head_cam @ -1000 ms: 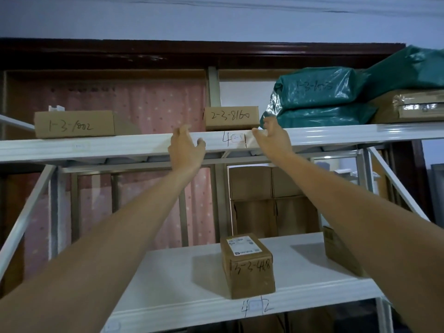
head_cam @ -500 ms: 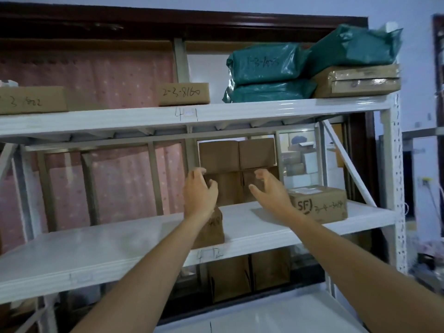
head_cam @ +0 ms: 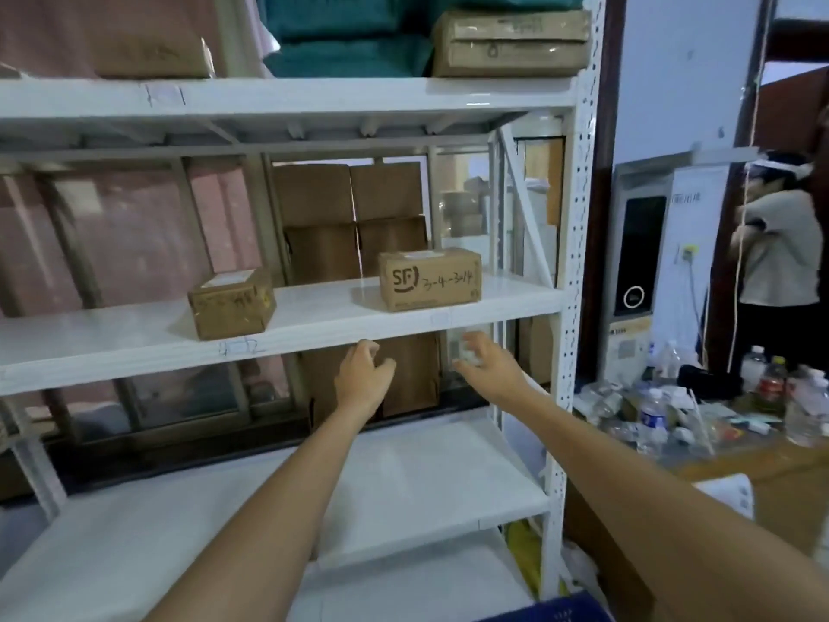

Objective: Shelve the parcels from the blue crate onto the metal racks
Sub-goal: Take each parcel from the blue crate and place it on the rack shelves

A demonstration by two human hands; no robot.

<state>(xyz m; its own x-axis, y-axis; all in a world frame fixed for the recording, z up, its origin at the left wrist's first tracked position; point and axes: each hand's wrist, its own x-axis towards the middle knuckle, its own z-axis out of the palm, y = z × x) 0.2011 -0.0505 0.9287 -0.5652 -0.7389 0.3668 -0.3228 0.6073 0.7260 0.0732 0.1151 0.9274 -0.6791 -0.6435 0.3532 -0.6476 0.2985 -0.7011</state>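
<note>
Hands empty: left hand point(head_cam: 364, 379) and right hand point(head_cam: 486, 368) loosely curled, holding nothing, hanging just below front edge of white metal rack point(head_cam: 572, 271). Between parcels, by the look. Blue plastic crate point(head_cam: 554, 610) at bottom edge, contents hidden. Brown SF-marked cardboard box point(head_cam: 429, 279) and smaller brown labelled box point(head_cam: 231, 303) on mid shelf. Next: drop to crate, grab another parcel w/ both hands.

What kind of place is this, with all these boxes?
Probably a small parcel depot or storeroom. White metal racks hold cardboard parcels with handwritten codes, such as the SF box, plus teal mailer bags on the top shelf.
</note>
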